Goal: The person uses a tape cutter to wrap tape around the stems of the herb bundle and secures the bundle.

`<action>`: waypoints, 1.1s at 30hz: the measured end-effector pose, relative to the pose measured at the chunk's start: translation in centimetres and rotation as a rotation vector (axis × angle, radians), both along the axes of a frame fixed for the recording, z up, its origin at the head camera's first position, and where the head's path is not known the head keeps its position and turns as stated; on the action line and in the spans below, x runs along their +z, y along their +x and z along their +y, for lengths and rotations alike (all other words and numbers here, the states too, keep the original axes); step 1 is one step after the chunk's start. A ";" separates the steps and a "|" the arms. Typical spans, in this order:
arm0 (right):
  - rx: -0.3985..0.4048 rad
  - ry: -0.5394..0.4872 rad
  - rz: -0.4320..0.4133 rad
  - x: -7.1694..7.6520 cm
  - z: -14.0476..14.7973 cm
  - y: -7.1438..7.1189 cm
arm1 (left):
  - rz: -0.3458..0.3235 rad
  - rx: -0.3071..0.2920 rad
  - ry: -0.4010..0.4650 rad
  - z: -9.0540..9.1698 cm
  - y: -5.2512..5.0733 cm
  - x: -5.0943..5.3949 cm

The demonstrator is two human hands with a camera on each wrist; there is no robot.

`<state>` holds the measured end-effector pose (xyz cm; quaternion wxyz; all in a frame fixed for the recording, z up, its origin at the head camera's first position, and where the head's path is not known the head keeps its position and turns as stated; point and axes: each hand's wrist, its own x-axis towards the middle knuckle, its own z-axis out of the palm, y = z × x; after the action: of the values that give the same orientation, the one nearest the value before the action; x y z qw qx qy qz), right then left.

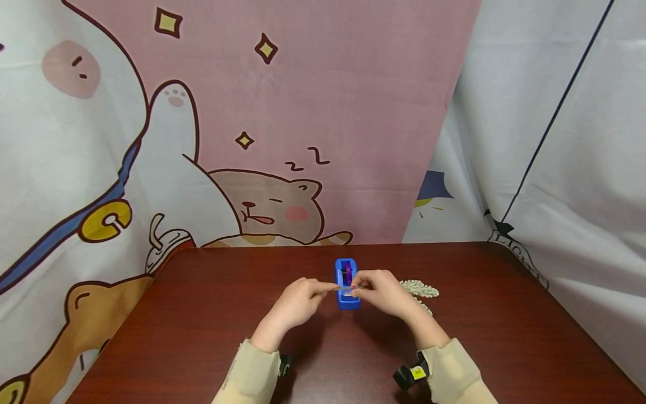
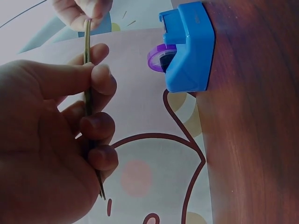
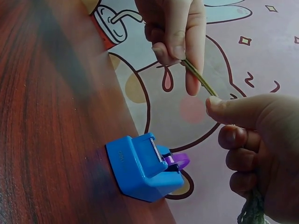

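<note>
Thin green stems stretch between the two hands, held up above the table. My left hand grips them with thumb and fingers; their cut ends poke out below that hand in the left wrist view. Farther along, my right hand pinches the stems between thumb and curled fingers. Pale green leafy sprigs extend out beyond the right hand, partly hidden by it in the head view. A blue tape dispenser with a purple tape roll stands on the table just beyond the hands.
The dark reddish-brown table reaches back to a cartoon-printed cloth. A white cloth wall hangs on the right side. Each wrist carries a small black camera.
</note>
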<state>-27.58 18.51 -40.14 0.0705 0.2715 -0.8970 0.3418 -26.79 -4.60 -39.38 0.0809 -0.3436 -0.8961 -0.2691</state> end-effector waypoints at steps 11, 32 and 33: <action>0.027 -0.041 -0.020 0.2 0.2 -0.1 | 0.010 0.025 0.000 -0.1 -0.1 -0.2; -0.002 -0.098 0.021 -0.1 -0.2 -0.1 | 0.068 0.065 -0.010 -0.1 0.3 -0.2; -0.004 -0.101 0.027 -0.1 -0.2 -0.1 | 0.069 0.065 -0.010 -0.1 0.3 -0.1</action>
<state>-27.66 18.35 -40.26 0.0970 0.2704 -0.8780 0.3829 -26.53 -4.68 -39.52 0.1187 -0.3239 -0.9048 -0.2497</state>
